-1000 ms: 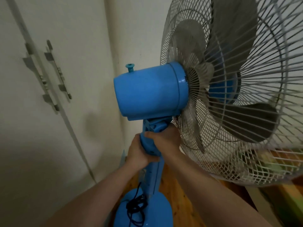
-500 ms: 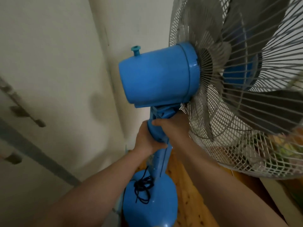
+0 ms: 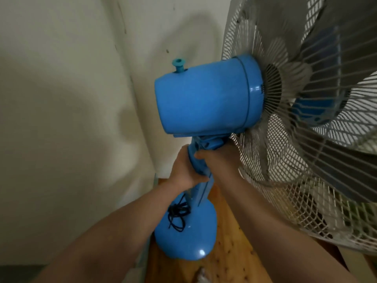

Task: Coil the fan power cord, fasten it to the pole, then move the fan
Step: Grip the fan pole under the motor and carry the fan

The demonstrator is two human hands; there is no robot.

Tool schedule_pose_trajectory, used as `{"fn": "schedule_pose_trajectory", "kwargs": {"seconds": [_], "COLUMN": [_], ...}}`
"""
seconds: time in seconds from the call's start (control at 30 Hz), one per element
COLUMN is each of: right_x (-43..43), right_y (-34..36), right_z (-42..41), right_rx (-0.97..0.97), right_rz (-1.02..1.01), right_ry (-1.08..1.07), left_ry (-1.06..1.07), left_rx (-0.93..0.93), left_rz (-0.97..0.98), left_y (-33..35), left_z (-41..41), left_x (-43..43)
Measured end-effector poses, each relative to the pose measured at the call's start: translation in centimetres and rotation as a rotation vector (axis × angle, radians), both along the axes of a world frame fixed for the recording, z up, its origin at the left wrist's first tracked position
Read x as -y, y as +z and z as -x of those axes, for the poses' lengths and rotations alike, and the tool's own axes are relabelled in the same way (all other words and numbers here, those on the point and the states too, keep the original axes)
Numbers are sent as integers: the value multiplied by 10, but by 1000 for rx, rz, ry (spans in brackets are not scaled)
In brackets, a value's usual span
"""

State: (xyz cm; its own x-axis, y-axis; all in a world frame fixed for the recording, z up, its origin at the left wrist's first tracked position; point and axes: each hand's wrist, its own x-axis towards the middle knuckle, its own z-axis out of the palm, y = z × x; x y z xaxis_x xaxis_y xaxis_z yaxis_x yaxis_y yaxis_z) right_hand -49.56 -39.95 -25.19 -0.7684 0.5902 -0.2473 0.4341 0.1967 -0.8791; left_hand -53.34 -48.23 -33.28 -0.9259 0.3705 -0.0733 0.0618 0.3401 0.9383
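A blue pedestal fan fills the head view, its motor housing [image 3: 206,97] at centre and its white wire cage [image 3: 306,123] with grey blades at right. My left hand [image 3: 183,170] grips the blue pole [image 3: 201,186] just under the housing. My right hand [image 3: 216,160] grips the neck of the same pole from the right side, slightly higher. A black power cord [image 3: 178,214] hangs in a coiled bundle at the pole's foot, lying on the round blue base [image 3: 187,237]. How the cord is held to the pole is hidden.
A cream wall [image 3: 71,119] stands close on the left and behind the fan, forming a corner. The base is over a wooden floor [image 3: 230,252]. Some blurred items show through the cage at lower right.
The view has swung right and down past the door fittings on the left wall; the fan now sits lower and nearer the wall corner. Both hands keep the same grip on the pole.
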Motion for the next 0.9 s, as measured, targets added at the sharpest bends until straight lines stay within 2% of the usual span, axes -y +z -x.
{"fn": "schedule_pose_trajectory", "kwargs": {"seconds": [0.2,0.3,0.4,0.53,0.67,0.7,0.8,0.87,0.9], "right_x": [-8,-11,-11,-16,-15,-15,-16,-15,-15], "right_y": [-16,-21,-26,-33,-45,-47,-52,-56,-56], "right_z": [10,20,31,44,46,46,47,46,47], "right_rx": [-12,-11,-9,-27,-28,-32,-50,-54,-57], "right_rz": [0,-14,-3,3,27,32,19,10,5], "right_ry": [-21,-23,-21,-47,-55,-58,-67,-69,-69], "left_ry": [3,28,0,-57,-35,-57,-110,-126,-123], "left_rx": [-19,-37,23,23,-16,25,194,192,180], "left_rz": [2,79,-54,-80,124,89,-194,-227,-175], "left_y": [-16,-16,-16,-20,-31,-34,-36,-43,-46], "left_z": [12,22,33,49,51,53,54,55,57], "left_x": [-9,-11,-14,-15,-11,-12,-14,-13,-11]}}
